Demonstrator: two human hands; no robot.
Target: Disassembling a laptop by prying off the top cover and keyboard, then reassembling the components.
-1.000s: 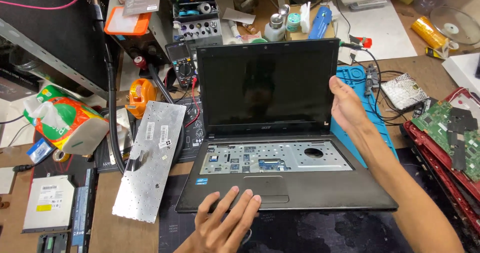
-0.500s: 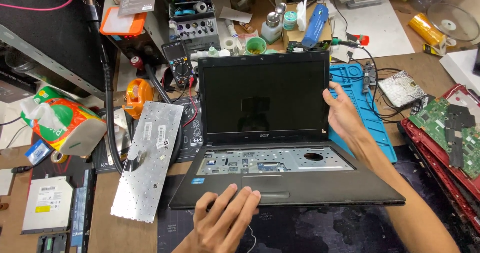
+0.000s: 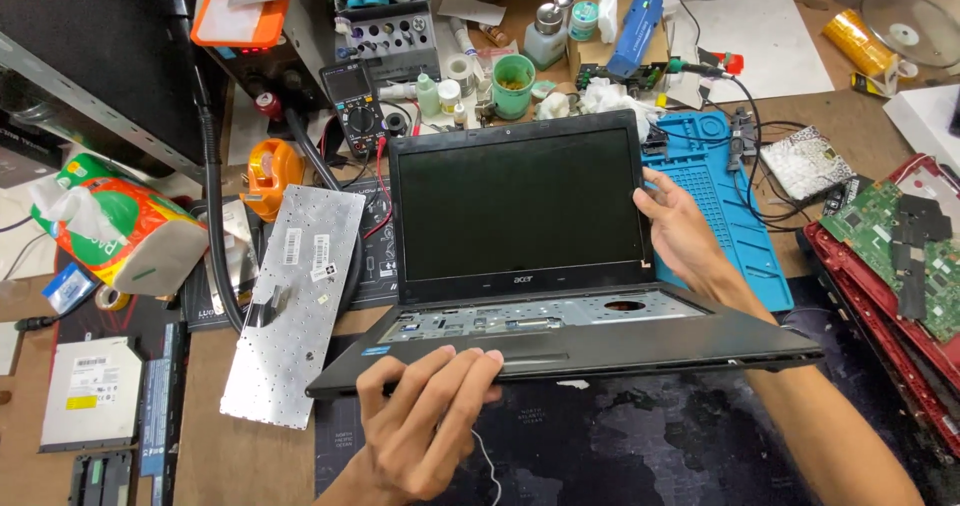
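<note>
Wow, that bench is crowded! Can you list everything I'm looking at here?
laptop: 1, black, centre, lid open, keyboard bay bare
removed keyboard: 1, silver back up, left of laptop
tissue pack: 1, orange and green, far left
optical drive: 1, pale, lower left
tape dispenser: 1, orange, behind keyboard
multimeter: 1, dark, behind laptop
cup: 1, green, back centre
repair mat: 1, blue, right of laptop
circuit board: 1, green, far right
left hand: fingers gripping laptop's front edge
right hand: holding screen's right edge
</note>
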